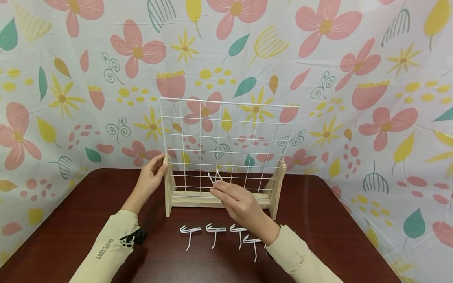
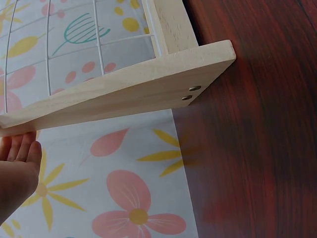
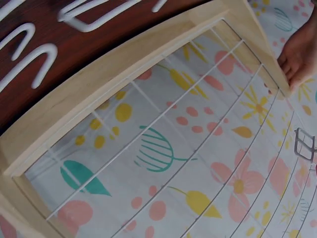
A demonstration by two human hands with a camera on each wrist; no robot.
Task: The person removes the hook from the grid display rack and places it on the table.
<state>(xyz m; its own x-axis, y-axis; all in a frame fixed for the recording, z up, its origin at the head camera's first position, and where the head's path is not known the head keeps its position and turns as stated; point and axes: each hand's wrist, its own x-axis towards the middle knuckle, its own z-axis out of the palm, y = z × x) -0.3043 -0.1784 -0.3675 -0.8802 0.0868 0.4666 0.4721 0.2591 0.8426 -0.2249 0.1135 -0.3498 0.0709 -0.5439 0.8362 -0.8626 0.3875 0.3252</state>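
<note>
Sleeves in pale beige fill the bottom of the head view, and just above them 4 spare white hooks lie in a loose row on the dark red table, the rightmost partly under the right forearm. Higher, at frame centre, the right hand pinches 1 white hook between thumb and fingertips and holds it against a low wire of the white wire grid, which stands in a pale wooden stand. At centre left the left hand touches the stand's left upright with relaxed, lightly bent fingers; whether it truly grips is not clear, and the left wrist view shows only straight fingers beside the wooden foot. One risk, as I judge it, is that the hook's prongs straddle the wrong wire or catch only 1 side, leaving it crooked, since the pinch covers much of the hook. A firm push could also tip or slide the light stand backward toward the floral backdrop, because the left hand steadies it only lightly. Lastly, the right forearm hangs close over the spare hooks and could sweep them out of line.
</note>
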